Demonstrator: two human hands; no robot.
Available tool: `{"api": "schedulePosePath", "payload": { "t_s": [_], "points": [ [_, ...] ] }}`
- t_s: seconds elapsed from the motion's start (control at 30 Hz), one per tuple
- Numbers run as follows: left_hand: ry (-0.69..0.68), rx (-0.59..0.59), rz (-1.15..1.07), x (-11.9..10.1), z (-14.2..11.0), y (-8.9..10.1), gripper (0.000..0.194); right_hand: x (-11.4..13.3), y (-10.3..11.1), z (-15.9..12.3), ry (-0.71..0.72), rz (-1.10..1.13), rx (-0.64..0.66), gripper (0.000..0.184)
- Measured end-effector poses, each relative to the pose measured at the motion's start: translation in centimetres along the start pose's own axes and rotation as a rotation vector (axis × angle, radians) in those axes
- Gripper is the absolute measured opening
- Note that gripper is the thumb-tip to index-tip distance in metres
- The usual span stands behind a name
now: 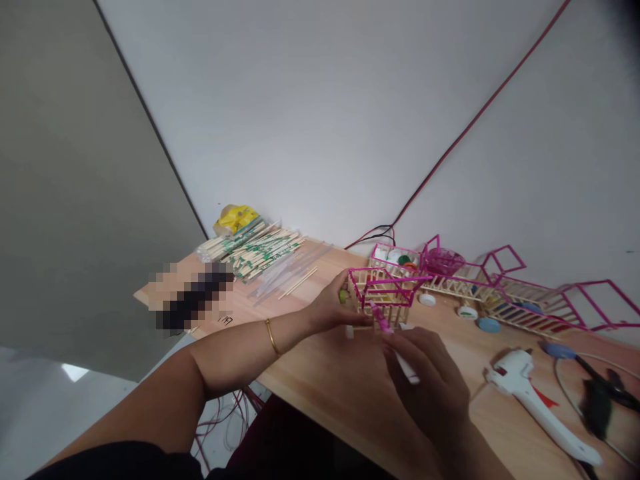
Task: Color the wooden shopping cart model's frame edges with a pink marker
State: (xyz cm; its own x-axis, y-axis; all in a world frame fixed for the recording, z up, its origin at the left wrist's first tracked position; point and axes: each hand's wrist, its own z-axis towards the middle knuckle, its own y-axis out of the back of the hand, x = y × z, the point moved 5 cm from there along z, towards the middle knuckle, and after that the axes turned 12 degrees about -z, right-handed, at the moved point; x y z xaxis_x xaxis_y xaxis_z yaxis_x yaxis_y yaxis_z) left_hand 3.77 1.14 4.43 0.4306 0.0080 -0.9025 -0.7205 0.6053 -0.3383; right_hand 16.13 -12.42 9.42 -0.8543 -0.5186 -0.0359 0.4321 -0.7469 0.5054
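Observation:
My left hand (pixel 327 310) grips a small cart-like basket (pixel 387 288) of pale wooden sticks with a magenta rim, steadying it above the table. In my right hand (pixel 433 373) is a marker pen (pixel 383 320), pink toward the tip and white at the back end. Its tip points at the near side of the basket and seems to touch a stick there, though the contact is too small to be sure. A light-coloured cap-like piece (pixel 350 331) shows under the basket.
Similar stick carts (pixel 525 307) with magenta frames line the wall side at right. A bottle cap (pixel 489 325) lies before them. A white glue gun (pixel 540 407) and cables occupy the right. Bundled chopsticks (pixel 265 250) and clear strips (pixel 290 267) lie at back left.

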Motion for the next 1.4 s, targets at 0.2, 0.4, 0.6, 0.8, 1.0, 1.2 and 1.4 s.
{"api": "schedulePosePath", "payload": {
  "t_s": [0.2,0.4,0.6,0.8,1.0,1.2,1.4],
  "points": [
    [0.019,0.017,-0.043,0.5,0.0,0.1,0.089,-0.1,0.3,0.1,-0.037,-0.007,-0.008,0.031],
    [-0.001,0.059,-0.044,0.8,0.0,0.2,0.090,0.1,0.5,0.3,-0.013,0.058,-0.033,0.035],
    [0.009,0.053,-0.032,1.1,-0.1,0.2,0.090,0.1,0.1,0.2,0.006,0.075,-0.020,0.033],
    [0.015,0.055,-0.012,0.5,-0.1,0.0,0.089,0.1,-0.1,0.0,0.018,0.072,-0.017,0.037],
    [0.004,0.077,-0.042,0.4,-0.1,-0.1,0.090,0.1,-0.6,-0.5,0.039,0.076,-0.007,0.041],
    [0.030,0.067,-0.140,0.9,0.1,0.1,0.083,0.1,-0.6,-0.9,0.056,0.060,0.007,0.042],
    [0.064,0.078,-0.219,0.9,0.0,-0.1,0.084,0.0,-0.4,-0.6,0.043,0.061,-0.015,0.042]
  ]
}}
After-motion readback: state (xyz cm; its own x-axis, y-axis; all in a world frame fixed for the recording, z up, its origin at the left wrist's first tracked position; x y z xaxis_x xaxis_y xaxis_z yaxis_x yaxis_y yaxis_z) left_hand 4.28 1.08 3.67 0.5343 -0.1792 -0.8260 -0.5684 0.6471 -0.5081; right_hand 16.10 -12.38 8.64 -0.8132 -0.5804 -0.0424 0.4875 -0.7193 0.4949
